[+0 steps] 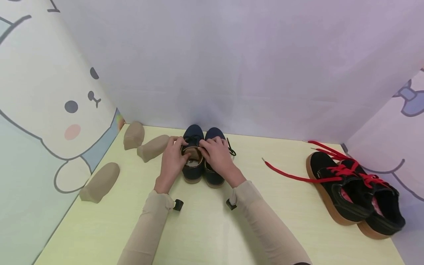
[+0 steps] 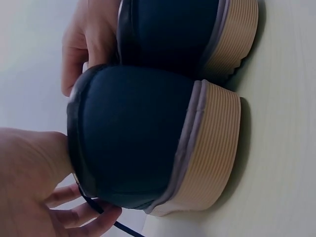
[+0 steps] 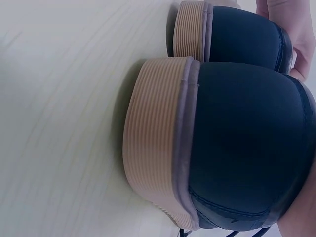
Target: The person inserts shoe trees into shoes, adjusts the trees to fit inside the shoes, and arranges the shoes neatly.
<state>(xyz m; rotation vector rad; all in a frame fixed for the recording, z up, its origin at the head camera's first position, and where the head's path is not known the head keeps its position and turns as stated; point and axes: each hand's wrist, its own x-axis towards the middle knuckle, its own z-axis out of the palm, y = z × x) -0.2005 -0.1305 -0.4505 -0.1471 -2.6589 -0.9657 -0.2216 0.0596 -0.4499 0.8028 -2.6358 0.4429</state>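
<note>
Two small navy lace-up shoes stand side by side, toes toward the back wall. At the left navy shoe [image 1: 193, 172], my left hand [image 1: 172, 156] grips the outer collar, its thumb at the opening. The left wrist view shows its fingers [image 2: 84, 217] curled at that shoe's side by a dark lace [image 2: 129, 229]. Reaching over the right navy shoe [image 1: 214, 179], my right hand [image 1: 216, 154] pinches the left shoe's inner edge near the tongue. Tan material [image 1: 193, 152] shows inside the left shoe. In the right wrist view, the right shoe's heel [image 3: 242, 138] fills the foreground.
Three beige shoe-shaped blocks, one at the back [image 1: 134, 135], one beside my left hand [image 1: 152, 148] and one nearer [image 1: 100, 183], lie at left. Black shoes [image 1: 334, 200] with loose red laces [image 1: 294, 177] sit at right. A pale wall [image 1: 232, 73] closes the back.
</note>
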